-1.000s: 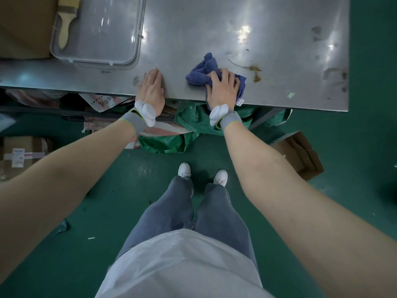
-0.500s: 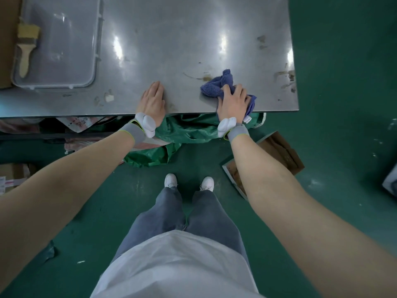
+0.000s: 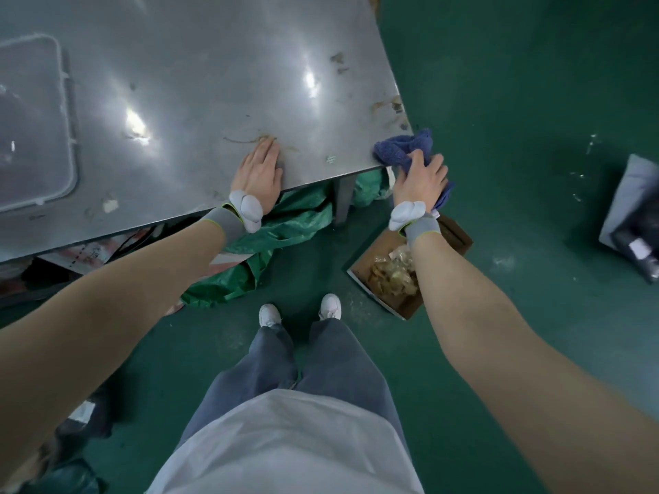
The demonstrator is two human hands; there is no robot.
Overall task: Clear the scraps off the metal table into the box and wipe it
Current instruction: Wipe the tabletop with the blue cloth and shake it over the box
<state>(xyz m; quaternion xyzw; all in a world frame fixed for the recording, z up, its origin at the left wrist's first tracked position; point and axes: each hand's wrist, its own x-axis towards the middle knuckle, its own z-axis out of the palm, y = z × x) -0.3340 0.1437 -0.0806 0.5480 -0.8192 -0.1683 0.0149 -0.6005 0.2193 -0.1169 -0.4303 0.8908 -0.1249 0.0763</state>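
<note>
I am seeing the crumpled blue terry cloth (image 3: 404, 148) sitting right at the near right corner of the grey scuffed metal table (image 3: 199, 83), half of it hanging past the edge. My right hand (image 3: 420, 180) is gripping it from above, fingers curling over the bunched fabric, with the wrist bending down and the forearm reaching out straight from the lower right. My left hand (image 3: 258, 176) is lying flat on the table's near edge, fingers straight and together, palm down, holding nothing, its forearm stretching in from the lower left. Both wrists are wearing grey bands with white pads. Brown smears and crumbs (image 3: 390, 108) are showing on the table surface near the right edge, above the cloth. Directly below the right wrist, the open brown cardboard box (image 3: 385, 290) is standing on the green floor (image 3: 517, 101) with yellowish scraps (image 3: 392, 272) lying inside. A clear plastic tray (image 3: 32, 130) is resting on the table's left side, well apart from both hands. Crumpled green sheeting (image 3: 285, 229) is lying under the table.
</note>
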